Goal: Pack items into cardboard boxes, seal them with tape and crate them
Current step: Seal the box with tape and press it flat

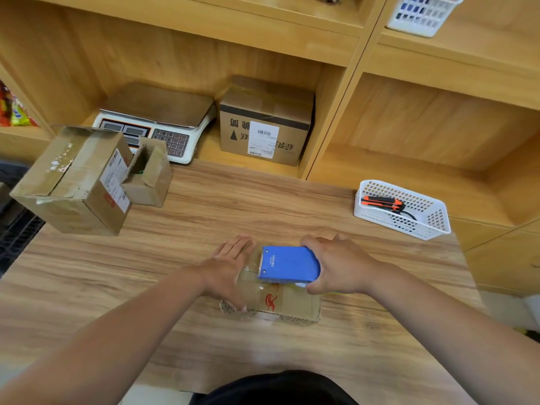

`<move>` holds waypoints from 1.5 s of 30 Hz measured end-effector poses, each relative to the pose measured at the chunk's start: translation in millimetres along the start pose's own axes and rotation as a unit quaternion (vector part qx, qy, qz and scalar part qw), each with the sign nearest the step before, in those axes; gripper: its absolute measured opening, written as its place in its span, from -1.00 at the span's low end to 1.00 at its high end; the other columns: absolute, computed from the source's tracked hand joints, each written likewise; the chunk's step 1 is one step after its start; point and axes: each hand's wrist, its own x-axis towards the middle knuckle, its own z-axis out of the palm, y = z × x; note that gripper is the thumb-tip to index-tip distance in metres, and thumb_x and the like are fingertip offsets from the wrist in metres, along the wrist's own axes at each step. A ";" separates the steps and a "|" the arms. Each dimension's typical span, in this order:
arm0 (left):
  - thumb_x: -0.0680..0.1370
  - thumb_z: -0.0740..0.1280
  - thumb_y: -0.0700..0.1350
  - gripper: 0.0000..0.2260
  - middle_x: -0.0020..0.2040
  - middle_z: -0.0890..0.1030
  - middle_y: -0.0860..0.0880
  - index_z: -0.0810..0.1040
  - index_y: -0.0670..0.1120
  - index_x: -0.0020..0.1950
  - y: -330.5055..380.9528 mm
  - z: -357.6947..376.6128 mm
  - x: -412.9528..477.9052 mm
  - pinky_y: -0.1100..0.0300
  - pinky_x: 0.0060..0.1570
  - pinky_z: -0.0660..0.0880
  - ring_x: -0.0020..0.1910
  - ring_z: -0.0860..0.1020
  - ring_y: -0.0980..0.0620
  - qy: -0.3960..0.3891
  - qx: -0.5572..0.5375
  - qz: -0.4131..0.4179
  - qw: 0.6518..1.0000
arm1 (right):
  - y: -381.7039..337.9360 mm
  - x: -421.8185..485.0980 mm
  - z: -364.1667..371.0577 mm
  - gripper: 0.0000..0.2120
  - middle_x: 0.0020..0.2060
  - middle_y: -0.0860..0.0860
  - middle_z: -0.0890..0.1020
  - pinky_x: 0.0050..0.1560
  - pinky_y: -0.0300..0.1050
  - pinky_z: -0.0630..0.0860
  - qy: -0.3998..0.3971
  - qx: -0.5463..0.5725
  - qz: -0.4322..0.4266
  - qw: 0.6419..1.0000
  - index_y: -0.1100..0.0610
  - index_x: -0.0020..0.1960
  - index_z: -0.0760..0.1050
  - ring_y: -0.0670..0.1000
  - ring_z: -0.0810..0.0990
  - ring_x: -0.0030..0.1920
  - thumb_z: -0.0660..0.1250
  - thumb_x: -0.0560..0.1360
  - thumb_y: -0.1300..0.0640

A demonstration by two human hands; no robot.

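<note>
Wooden shelving stands behind the wooden table (263,206), and near the front edge of this table, in the middle, the small cardboard box (280,305) is found. Its left part is pressed down by the left hand (230,264), which lies flat with straight fingers and grasps nothing. The blue tape dispenser (287,264) is grasped by the right hand (339,264), whose fingers are curled round its right end, and it is laid on the top of the box. A strip of clear tape (248,276) is seen on the lid between the left hand and the dispenser.

The step in hand seems to be the sealing of the top seam. For a good seal, the dispenser should be held low and drawn in one straight line along the seam, so that no wrinkles are formed. The flaps should be held closed by the flat hand, and the box should be prevented from sliding. The strip is best carried over the edge and down the side before it is cut. The fingers should be held away from the cutting edge, which seems to face the left hand.

Well apart, at the far left, a larger cardboard box (73,182) is seen, and at the right a white basket (435,217) with an orange cutter (382,203).
</note>
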 end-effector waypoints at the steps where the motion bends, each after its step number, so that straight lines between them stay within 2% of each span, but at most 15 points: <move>1: 0.22 0.50 0.26 0.24 0.52 -0.37 -0.01 -0.35 -0.07 0.52 0.3 -0.8 -0.5 0.16 0.43 -0.33 0.45 -0.41 0.10 -0.001 -0.001 0.000 1.000 | 3.6 -1.6 1.4 -0.50 -0.08 -0.14 0.52 0.16 -0.07 0.28 0.005 0.006 -0.010 1.000 -0.09 0.10 0.30 0.00 0.50 -0.08 0.38 0.26 -0.23; 8: 0.22 0.50 0.25 0.25 0.52 -0.37 0.01 -0.37 -0.05 0.51 0.3 -3.1 0.1 0.07 0.46 -0.30 0.42 -0.41 0.15 -0.012 0.006 -0.007 1.000 | 32.8 -18.2 3.6 -0.63 -0.14 -0.18 0.51 0.01 -0.14 0.25 0.024 0.017 -0.028 0.999 -0.17 0.00 0.30 -0.17 0.40 -0.22 0.36 0.26 -0.16; 12: 0.23 0.50 0.27 0.25 0.50 -0.40 0.03 -0.39 -0.04 0.50 0.4 -4.3 0.3 0.05 0.45 -0.31 0.39 -0.44 0.17 -0.030 0.005 -0.005 1.000 | 64.1 -39.2 9.7 -0.65 -0.15 -0.21 0.52 0.08 -0.15 0.29 0.007 0.027 0.005 1.000 -0.15 -0.01 0.35 -0.17 0.47 -0.19 0.35 0.26 -0.18; 22: 0.24 0.46 0.30 0.21 0.47 -0.47 0.04 -0.41 0.03 0.49 0.7 -4.3 -0.3 -0.05 0.46 -0.29 0.35 -0.53 0.17 -0.054 0.018 -0.005 0.998 | 113.0 -64.0 32.7 -0.60 -0.10 -0.23 0.54 0.01 -0.20 0.21 -0.016 0.003 0.051 0.999 -0.20 0.07 0.35 -0.15 0.50 -0.14 0.32 0.28 -0.26; 31: 0.25 0.49 0.27 0.22 0.48 -0.45 0.02 -0.39 0.01 0.50 5.7 -6.9 -0.3 0.00 0.45 -0.32 0.36 -0.50 0.15 -0.052 0.020 -0.014 0.998 | 114.2 -60.1 54.6 -0.62 -0.11 -0.21 0.53 0.02 -0.20 0.21 -0.020 0.003 0.053 0.998 -0.19 0.08 0.34 -0.12 0.49 -0.14 0.34 0.31 -0.18; 36: 0.25 0.49 0.26 0.22 0.48 -0.45 0.00 -0.40 0.00 0.50 10.5 -9.0 0.0 0.03 0.44 -0.36 0.36 -0.51 0.13 -0.054 0.025 -0.018 0.998 | 110.8 -51.7 66.0 -0.61 -0.10 -0.19 0.51 -0.03 -0.18 0.16 -0.031 0.004 0.056 0.998 -0.19 0.09 0.30 -0.09 0.48 -0.13 0.34 0.31 -0.12; 40: 0.28 0.46 0.26 0.20 0.49 -0.42 -0.12 -0.40 -0.07 0.50 24.0 -12.3 2.1 0.02 0.39 -0.44 0.41 -0.48 0.00 -0.057 0.090 -0.029 0.994 | 112.7 -49.5 73.1 -0.55 -0.09 -0.19 0.49 -0.03 -0.18 0.15 -0.030 0.008 0.064 0.998 -0.16 0.15 0.31 -0.08 0.48 -0.10 0.35 0.31 -0.13; 45: 0.26 0.46 0.31 0.24 0.46 -0.44 -0.20 -0.42 -0.08 0.48 77.6 -3.6 30.8 -0.08 0.39 -0.44 0.41 -0.48 -0.13 -0.059 0.109 0.018 0.992 | 114.4 -46.5 73.2 -0.54 -0.08 -0.16 0.49 -0.02 -0.18 0.16 -0.030 0.015 0.063 0.997 -0.15 0.17 0.32 -0.06 0.45 -0.14 0.36 0.31 -0.09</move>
